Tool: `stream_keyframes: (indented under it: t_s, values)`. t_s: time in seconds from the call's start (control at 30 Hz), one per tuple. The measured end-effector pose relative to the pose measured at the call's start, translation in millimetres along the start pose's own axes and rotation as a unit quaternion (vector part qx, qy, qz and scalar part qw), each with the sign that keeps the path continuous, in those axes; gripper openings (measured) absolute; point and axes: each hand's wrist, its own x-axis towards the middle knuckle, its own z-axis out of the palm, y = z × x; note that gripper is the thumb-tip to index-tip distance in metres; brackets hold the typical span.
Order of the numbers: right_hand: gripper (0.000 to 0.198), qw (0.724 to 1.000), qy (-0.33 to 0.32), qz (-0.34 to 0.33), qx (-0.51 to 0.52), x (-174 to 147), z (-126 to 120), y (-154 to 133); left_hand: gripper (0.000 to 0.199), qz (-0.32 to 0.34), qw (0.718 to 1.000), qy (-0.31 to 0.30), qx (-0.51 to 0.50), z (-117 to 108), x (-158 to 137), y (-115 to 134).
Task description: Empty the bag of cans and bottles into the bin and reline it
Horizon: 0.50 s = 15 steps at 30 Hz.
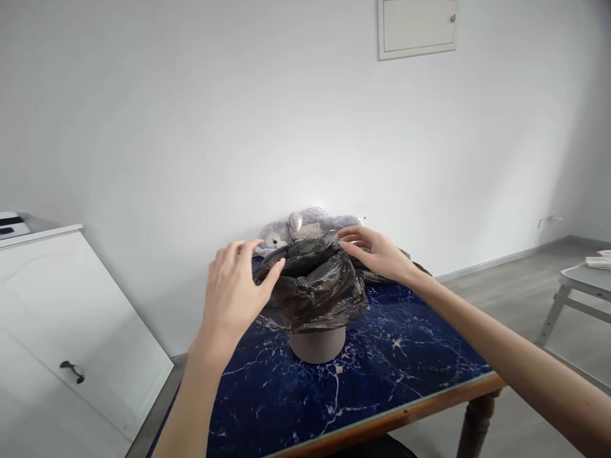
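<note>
A dark, crinkled plastic bag [324, 289] is draped over the rim of a light grey bin [317, 346]. Only the lower part of the bin shows below the plastic. My left hand [233, 280] hovers at the left side of the bag, thumb and fingers spread with nothing between them. At the upper right edge of the bag is my right hand [370, 251], its fingers loosely curved and apart. Whether its fingertips touch the plastic I cannot tell. Just behind the bag lies a grey plush toy [310, 222], partly hidden by it.
The bin stands on a table with a blue marble-pattern top [382, 356] and a wooden edge. More dark plastic lies behind my right wrist. A white cabinet [71, 331] is at the left, a grey folding chair or stool [585, 286] at the right. The wall rises behind the table.
</note>
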Motion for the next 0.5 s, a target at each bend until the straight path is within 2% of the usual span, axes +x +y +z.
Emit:
stream_keyframes:
  t_s: [0.1, 0.17, 0.27, 0.33, 0.4, 0.5]
  values:
    - [0.048, 0.999, -0.032, -0.019, -0.001, 5.1, 8.6, 11.2, 0.029, -0.009, 0.995, -0.073, -0.062, 10.6, 16.0, -3.4]
    - [0.051, 0.999, -0.04, -0.03, 0.016, 7.2, 13.5, 15.8, 0.028, -0.035, 0.989, -0.065, -0.129, 18.2, 24.7, -10.8]
    - [0.055, 0.999, -0.014, -0.028, 0.025, 7.6, 18.4, 17.6, 0.032, -0.121, 0.973, -0.015, -0.195, 33.0, 36.4, -30.6]
    - [0.057, 0.999, -0.003, -0.033, -0.001, 5.3, 19.7, 14.0, 0.033, -0.18, 0.965, 0.007, -0.19, 47.1, 44.2, -50.0]
    - [0.057, 0.998, -0.022, -0.049, -0.029, 1.9, 20.0, 7.5, 0.03, -0.217, 0.961, 0.005, -0.169, 64.8, 51.1, -72.3]
    - [0.059, 0.996, -0.07, -0.052, -0.031, -0.8, 20.7, -0.6, 0.025, -0.263, 0.952, -0.049, -0.148, 93.9, 53.9, -103.5]
